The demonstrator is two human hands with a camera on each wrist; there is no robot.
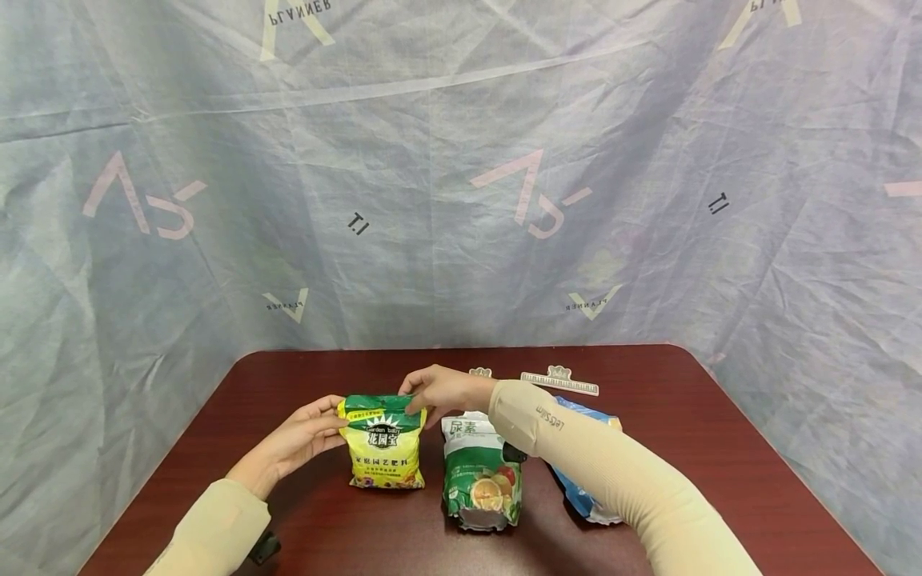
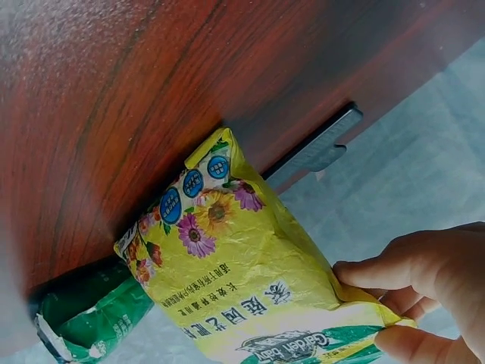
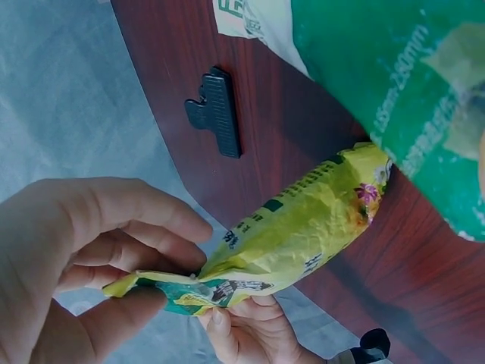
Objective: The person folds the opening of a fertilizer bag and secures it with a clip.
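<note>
A yellow fertilizer bag [image 1: 385, 452] with a green top stands upright over the table, its printed front facing me. My left hand [image 1: 298, 440] pinches its upper left edge; in the left wrist view thumb and fingers of that hand [image 2: 439, 280] close on the bag's corner. My right hand [image 1: 446, 388] pinches the top right corner, and in the right wrist view the bag's folded top [image 3: 178, 292] lies between its thumb and fingers. Just right of it is a green and white bag [image 1: 479, 472] with fruit pictures, partly hidden by my right forearm.
A blue bag [image 1: 594, 412] lies farther right, mostly under my right arm. Along the back of the dark red table [image 1: 317, 372] sit a white ruler-like clip [image 1: 560, 382] and a smaller clip [image 1: 480, 372]. A black clip [image 3: 216, 114] shows in the right wrist view.
</note>
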